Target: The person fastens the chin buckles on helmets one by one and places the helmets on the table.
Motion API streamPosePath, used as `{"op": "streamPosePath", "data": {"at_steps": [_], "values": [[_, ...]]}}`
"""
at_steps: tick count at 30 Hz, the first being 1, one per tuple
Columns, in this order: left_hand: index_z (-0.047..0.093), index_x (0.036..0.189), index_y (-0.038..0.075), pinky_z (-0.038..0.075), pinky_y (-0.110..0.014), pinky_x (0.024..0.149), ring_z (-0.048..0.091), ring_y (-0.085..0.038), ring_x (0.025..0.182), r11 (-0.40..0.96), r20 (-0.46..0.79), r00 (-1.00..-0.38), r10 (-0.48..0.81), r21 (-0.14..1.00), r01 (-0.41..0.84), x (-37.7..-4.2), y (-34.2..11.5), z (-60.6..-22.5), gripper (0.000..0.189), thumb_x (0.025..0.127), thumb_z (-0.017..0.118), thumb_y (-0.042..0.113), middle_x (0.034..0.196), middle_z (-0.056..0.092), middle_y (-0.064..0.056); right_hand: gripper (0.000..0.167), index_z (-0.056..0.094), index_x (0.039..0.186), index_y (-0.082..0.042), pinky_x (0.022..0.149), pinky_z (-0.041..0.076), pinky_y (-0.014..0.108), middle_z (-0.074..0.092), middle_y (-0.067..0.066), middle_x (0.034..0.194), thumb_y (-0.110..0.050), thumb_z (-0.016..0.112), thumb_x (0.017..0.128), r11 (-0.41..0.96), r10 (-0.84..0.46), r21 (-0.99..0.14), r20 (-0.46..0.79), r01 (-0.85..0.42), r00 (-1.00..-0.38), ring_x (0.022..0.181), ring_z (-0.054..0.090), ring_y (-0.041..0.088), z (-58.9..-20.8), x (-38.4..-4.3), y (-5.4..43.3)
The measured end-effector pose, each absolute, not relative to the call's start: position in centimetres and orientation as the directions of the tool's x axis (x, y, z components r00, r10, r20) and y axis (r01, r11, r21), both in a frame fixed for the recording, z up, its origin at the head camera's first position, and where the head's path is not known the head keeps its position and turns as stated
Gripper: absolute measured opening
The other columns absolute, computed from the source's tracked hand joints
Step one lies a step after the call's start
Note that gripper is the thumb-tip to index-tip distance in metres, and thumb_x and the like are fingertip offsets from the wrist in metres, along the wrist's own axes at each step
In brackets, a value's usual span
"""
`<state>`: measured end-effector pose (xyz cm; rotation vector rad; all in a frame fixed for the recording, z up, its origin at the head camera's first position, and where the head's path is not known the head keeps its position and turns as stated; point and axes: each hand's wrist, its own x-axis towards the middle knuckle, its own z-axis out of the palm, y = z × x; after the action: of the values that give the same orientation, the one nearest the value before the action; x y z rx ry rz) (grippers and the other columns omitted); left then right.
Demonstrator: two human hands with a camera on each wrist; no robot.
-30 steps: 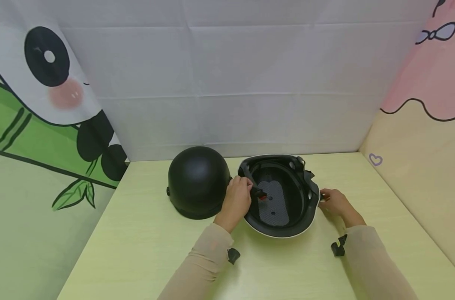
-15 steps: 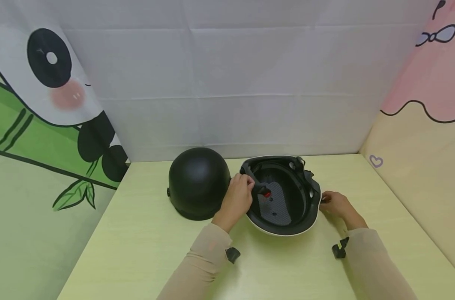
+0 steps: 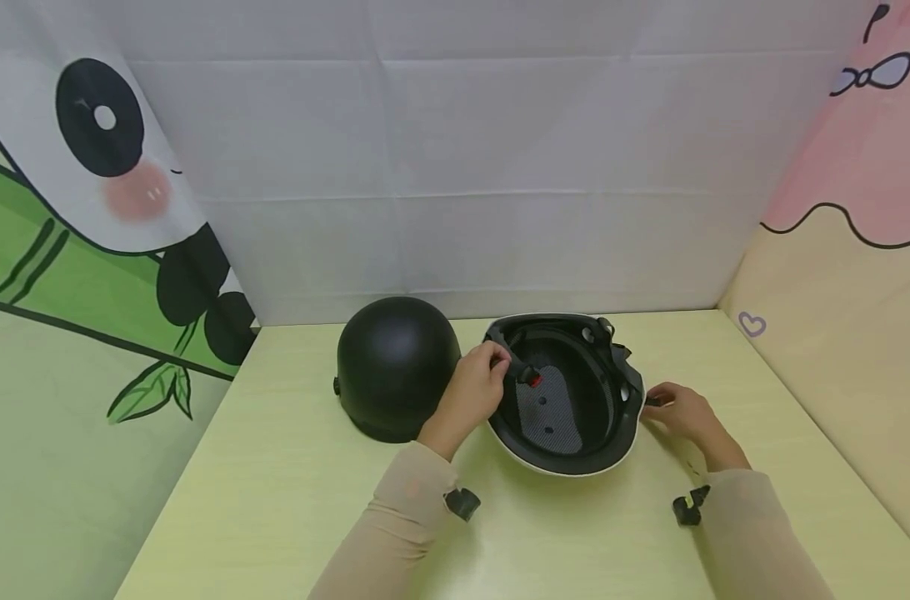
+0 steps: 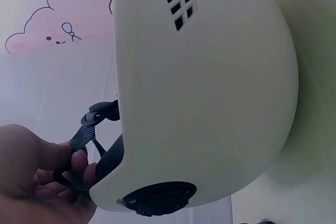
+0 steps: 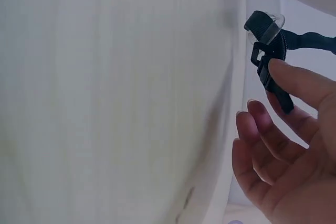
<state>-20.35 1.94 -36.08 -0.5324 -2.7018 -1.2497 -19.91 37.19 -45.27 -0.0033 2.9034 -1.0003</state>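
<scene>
A white helmet [image 4: 210,93] lies upside down on the table, its black padded inside [image 3: 548,408] facing up in the head view. My left hand [image 3: 472,390] pinches a black chin strap [image 4: 84,134] at the helmet's left rim. A black buckle with a red part [image 3: 533,379] hangs from that strap over the hollow. On the other side, my right hand [image 3: 683,412] holds a black strap end with a buckle [image 5: 270,72] between thumb and index finger, just outside the shell. Its other fingers are loosely bent.
A black helmet [image 3: 397,371] sits dome up just left of the white one, close to my left hand. The pale yellow table [image 3: 275,508] ends at a white cloth backdrop [image 3: 500,167]. Printed cloth walls stand on both sides.
My left hand has shifted slightly up and right, with the red-marked buckle lifting a little. My right hand has drawn slightly outward, still holding its strap. The black helmet stays put.
</scene>
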Motion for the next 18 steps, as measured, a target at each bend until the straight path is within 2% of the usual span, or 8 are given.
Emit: {"op": "streamPosePath", "data": {"at_steps": [4, 13, 18], "values": [[0.061, 0.103, 0.006, 0.047, -0.036, 0.079, 0.056, -0.021, 0.087, 0.574, 0.247, -0.926, 0.284, 0.73, 0.371, -20.3, 1.8, -35.8, 0.007, 0.1, 0.054, 0.007, 0.097, 0.059, -0.007, 0.036, 0.063, 0.11, 0.004, 0.08, 0.049, 0.048, 0.066, 0.02, 0.103, -0.024, 0.071, 0.089, 0.77, -0.023, -0.638, -0.027, 0.0, -0.999, 0.1, 0.061, 0.042, -45.0, -19.3, 37.2], [0.062, 0.108, 0.007, 0.047, -0.037, 0.081, 0.056, -0.021, 0.09, 0.539, 0.237, -0.92, 0.313, 0.753, 0.377, -20.0, 1.5, -35.1, 0.013, 0.101, 0.052, 0.006, 0.103, 0.06, -0.007, 0.042, 0.06, 0.116, 0.003, 0.071, 0.048, 0.039, 0.065, 0.023, 0.109, -0.032, 0.068, 0.093, 0.732, 0.04, -0.681, 0.011, 0.022, -0.999, 0.099, 0.061, 0.041, -42.4, -17.6, 37.0], [0.063, 0.114, 0.008, 0.047, -0.037, 0.081, 0.055, -0.021, 0.092, 0.518, 0.242, -0.915, 0.322, 0.764, 0.384, -20.0, 1.3, -35.0, 0.017, 0.102, 0.05, 0.008, 0.109, 0.06, -0.007, 0.044, 0.057, 0.121, 0.003, 0.08, 0.048, 0.049, 0.064, 0.024, 0.115, -0.032, 0.064, 0.096, 0.715, 0.06, -0.699, 0.046, 0.011, -0.997, 0.105, 0.06, 0.043, -41.0, -16.9, 36.9]]}}
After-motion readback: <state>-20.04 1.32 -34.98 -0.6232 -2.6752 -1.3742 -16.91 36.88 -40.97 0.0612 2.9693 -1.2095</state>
